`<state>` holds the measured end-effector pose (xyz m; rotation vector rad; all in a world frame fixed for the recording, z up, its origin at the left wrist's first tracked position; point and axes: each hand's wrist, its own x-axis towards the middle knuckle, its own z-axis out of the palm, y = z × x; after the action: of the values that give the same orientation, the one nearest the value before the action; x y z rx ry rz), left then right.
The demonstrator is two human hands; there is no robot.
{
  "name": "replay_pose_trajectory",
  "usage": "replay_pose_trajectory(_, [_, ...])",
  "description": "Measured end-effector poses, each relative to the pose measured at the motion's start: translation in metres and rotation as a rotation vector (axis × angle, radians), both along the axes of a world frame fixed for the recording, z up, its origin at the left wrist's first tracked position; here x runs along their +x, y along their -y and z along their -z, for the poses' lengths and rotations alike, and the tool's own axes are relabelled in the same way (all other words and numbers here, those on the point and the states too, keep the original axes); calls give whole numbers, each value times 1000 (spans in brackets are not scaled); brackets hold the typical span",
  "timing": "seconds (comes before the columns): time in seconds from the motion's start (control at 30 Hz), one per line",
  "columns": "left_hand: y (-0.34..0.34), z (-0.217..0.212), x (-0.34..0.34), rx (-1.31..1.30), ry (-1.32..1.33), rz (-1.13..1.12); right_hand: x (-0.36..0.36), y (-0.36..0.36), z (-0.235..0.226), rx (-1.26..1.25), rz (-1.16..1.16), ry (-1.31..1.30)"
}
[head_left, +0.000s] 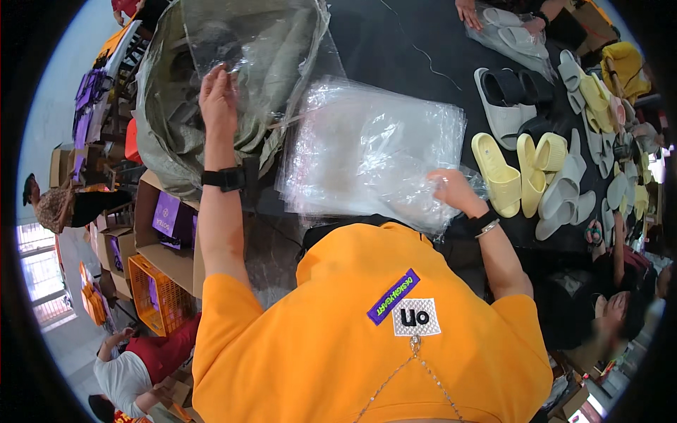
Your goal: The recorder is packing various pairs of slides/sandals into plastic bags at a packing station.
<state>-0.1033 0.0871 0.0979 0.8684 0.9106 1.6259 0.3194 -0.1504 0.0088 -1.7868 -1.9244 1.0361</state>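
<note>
My left hand [218, 99] is raised over a large woven sack [159, 134], its fingers pinched on a transparent plastic bag [257, 42] that spreads out above the sack's mouth. On the black table lies a stack of transparent plastic bags [381, 141], somewhat fanned at the edges. At the right end of this stack my right hand [455, 190] has curled fingers gripping crumpled film of a plastic bag [412, 190]. A pair of yellow slippers [496, 173] and a white slipper [493, 116] rest just right of the stack.
More grey slippers [560, 194] and yellow ones crowd the table's right side. At the far right, another person's hands handle bagged slippers [515, 35]. Beside the sack stand a cardboard box [169, 257] and an orange crate [159, 303]. Other people are around the table.
</note>
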Motion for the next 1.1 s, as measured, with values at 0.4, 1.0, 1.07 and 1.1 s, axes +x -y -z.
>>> replay_pose_trajectory(0.4, [10,0,2,-192,-224,384,9,-17,55,54,-120,289])
replay_pose_trajectory(1.0, [13,-65,60,33,-113,878,78,-4,16,-5,39,-115])
replay_pose_trajectory(1.07, [17,-77,75,65,-13,1014,82,-3,-6,-47,129,-119])
replay_pose_trajectory(1.1, [22,-81,81,62,71,1081,87,0,-13,-50,171,-98])
